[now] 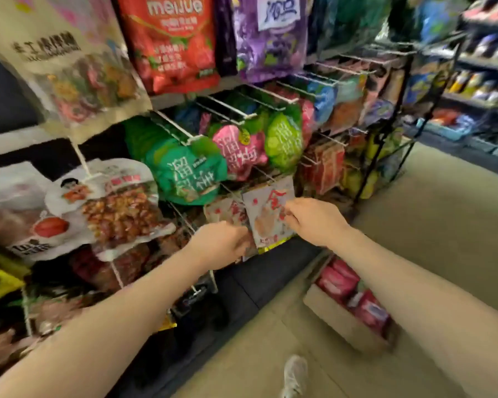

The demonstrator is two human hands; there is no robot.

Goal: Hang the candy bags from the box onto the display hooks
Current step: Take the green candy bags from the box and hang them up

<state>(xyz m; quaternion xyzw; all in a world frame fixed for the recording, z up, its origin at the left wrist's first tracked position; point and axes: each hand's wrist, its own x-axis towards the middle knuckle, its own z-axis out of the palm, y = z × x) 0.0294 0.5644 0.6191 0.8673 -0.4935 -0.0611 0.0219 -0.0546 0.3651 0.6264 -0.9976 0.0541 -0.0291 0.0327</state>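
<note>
A pale candy bag point(268, 214) with red characters hangs low on the wire display rack, between my two hands. My right hand point(314, 219) pinches its right edge. My left hand point(222, 242) is closed at its lower left corner, beside a second like bag point(224, 211) behind it. The hook that carries the bag is hidden by the bags above. A cardboard box point(337, 317) on the floor to the right holds several red candy bags point(354, 294).
Green point(187, 173), pink point(239, 150) and lime point(282, 142) bags hang on white wire hooks point(173, 124) just above. Nut snack bags point(112, 208) hang at left. More racks point(385, 110) and shelves stand at right. My shoe point(295, 374) rests on the beige floor.
</note>
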